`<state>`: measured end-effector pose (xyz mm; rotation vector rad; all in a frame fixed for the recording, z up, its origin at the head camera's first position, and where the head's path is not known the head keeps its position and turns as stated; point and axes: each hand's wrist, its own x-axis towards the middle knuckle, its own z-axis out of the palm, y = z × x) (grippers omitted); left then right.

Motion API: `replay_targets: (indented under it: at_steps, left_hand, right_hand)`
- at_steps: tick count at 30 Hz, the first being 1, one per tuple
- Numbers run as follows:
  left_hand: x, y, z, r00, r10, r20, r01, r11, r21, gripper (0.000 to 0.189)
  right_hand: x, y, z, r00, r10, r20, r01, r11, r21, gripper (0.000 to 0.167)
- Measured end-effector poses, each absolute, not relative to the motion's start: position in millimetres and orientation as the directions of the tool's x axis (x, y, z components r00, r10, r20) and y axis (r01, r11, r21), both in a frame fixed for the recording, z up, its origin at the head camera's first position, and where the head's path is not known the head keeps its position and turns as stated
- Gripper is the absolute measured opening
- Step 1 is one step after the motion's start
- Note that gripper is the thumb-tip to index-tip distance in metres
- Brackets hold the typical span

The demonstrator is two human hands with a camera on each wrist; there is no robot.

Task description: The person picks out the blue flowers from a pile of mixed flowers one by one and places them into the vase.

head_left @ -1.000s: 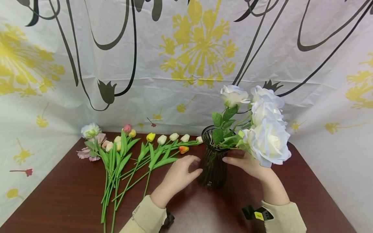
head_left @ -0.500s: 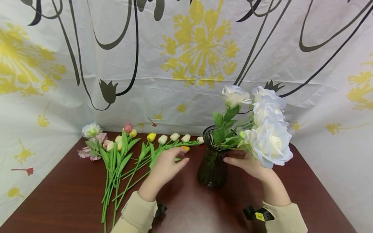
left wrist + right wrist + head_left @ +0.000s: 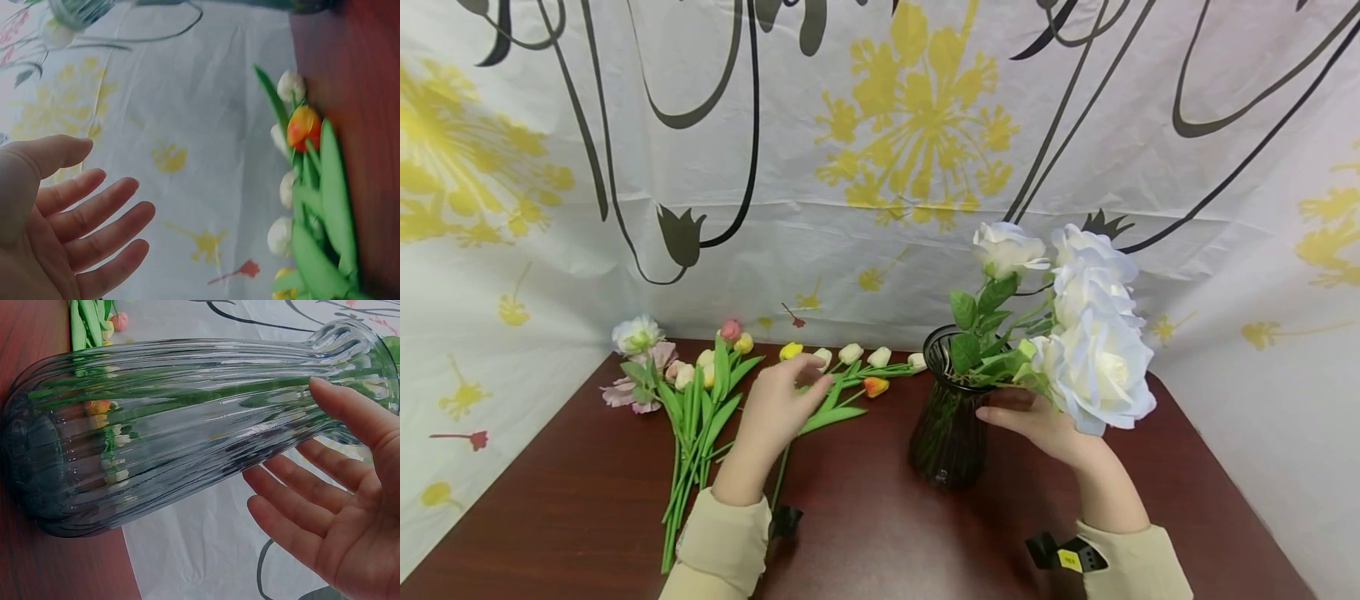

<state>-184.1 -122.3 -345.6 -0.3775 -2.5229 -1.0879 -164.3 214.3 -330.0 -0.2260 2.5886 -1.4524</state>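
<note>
A dark ribbed glass vase (image 3: pixel 947 446) stands upright on the table, holding large pale blue-white roses (image 3: pixel 1097 362) that lean right over its rim. My right hand (image 3: pixel 1051 427) is at the vase's right side. In the right wrist view its thumb overlaps the glass near the neck, and its nearly straight fingers (image 3: pixel 300 512) reach the vase's edge; whether they press on it is hard to see. My left hand (image 3: pixel 772 407) hovers with relaxed fingers over the loose tulips (image 3: pixel 850 354), holding nothing. It covers part of their stems. An orange tulip (image 3: pixel 304 128) lies among the white ones.
Left of the tulips lies another bunch of tulips (image 3: pixel 700 400) with green stems toward the table's front. Pink and white blossoms (image 3: pixel 636 358) lie at the back left corner. A patterned white cloth (image 3: pixel 880 283) hangs behind the brown table (image 3: pixel 865 517).
My left hand has moved left, away from the vase's side, to above the tulips. The right hand and the vase have stayed in place.
</note>
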Motion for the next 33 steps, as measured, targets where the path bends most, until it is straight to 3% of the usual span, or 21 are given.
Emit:
replay_targets:
  at_steps: [14, 33]
  left_hand:
    - [-184.4, -163.3, -334.8, -0.914, -0.081, 0.397, 0.247, 0.665, 0.705, 0.027]
    - [-179.1, -217.2, -335.1, -0.872, -0.314, 0.375, 0.068, 0.681, 0.729, 0.036]
  right_hand:
    - [-163.5, 214.7, -330.2, -0.973, -0.210, -0.095, -0.033, 0.533, -0.845, 0.063]
    - [-163.8, 214.4, -330.9, -0.975, -0.212, -0.067, -0.061, 0.545, -0.836, 0.055]
